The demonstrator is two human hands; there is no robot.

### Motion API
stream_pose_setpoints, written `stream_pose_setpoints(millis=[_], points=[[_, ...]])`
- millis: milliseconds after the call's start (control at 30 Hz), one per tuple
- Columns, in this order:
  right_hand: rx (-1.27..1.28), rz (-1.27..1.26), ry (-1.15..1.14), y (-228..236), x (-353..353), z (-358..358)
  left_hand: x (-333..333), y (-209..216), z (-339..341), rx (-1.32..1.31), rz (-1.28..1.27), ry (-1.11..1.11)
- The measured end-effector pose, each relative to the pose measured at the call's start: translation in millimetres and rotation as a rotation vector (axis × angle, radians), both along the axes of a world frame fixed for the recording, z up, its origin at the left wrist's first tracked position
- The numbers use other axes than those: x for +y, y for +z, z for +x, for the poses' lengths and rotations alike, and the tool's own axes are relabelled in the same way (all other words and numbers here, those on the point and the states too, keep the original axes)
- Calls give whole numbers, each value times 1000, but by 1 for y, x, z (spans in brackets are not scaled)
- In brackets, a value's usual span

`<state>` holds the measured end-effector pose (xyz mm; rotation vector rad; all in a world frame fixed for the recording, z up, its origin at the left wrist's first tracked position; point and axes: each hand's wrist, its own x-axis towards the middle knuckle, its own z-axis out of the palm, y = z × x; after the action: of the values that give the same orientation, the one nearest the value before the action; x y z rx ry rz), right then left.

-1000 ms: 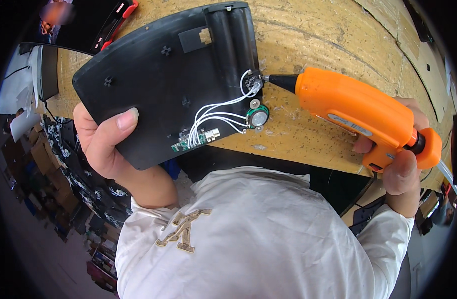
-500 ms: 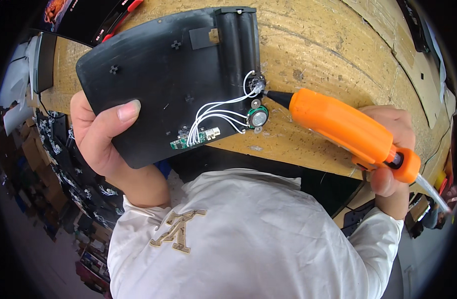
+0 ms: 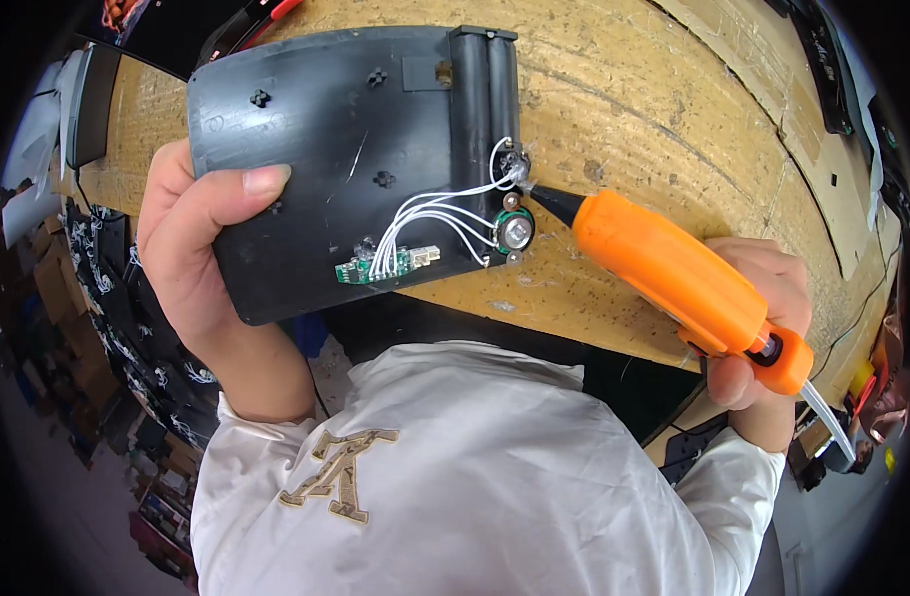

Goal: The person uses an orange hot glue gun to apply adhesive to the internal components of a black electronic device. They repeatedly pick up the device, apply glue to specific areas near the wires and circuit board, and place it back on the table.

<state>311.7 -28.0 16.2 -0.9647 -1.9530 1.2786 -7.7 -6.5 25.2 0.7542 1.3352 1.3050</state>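
Observation:
My left hand (image 3: 202,223) grips the left edge of a black plastic panel (image 3: 316,169), thumb on its upper face. White wires (image 3: 415,214) run across the panel from a small green circuit board (image 3: 375,267) at its near edge to parts on its right edge. One of those is a round metal-faced part (image 3: 515,231) with a green rim; beyond it is a dark part coated in clear glue (image 3: 515,167). My right hand (image 3: 763,288) is closed round an orange hot glue gun (image 3: 673,273). The gun's black nozzle points at the glued part, and a clear glue stick (image 3: 828,425) sticks out behind.
The worn wooden table (image 3: 614,119) lies under the work. Cardboard (image 3: 822,169) covers its right side, where a black panel (image 3: 820,70) lies. A dark box with red edging (image 3: 197,35) sits at the far left. Several wired black panels (image 3: 127,328) are stacked to my left.
The black panel has turned slightly and shifted a little to the right at its left end. The glue gun has tilted, its back end moving left and nearer to me, nozzle still by the glued part.

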Motion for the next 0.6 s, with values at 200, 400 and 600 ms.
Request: stream_pose_setpoints(millis=[200,400,600], points=[[-34,38,-14,-2,0,-2,-2,-4,8,83,52,138],[-114,69,-51,-1,-4,-7,0,-2,2,25,43,81],[-166,104,-51,1,-6,-9,-2,-3,8,106,51,168]])
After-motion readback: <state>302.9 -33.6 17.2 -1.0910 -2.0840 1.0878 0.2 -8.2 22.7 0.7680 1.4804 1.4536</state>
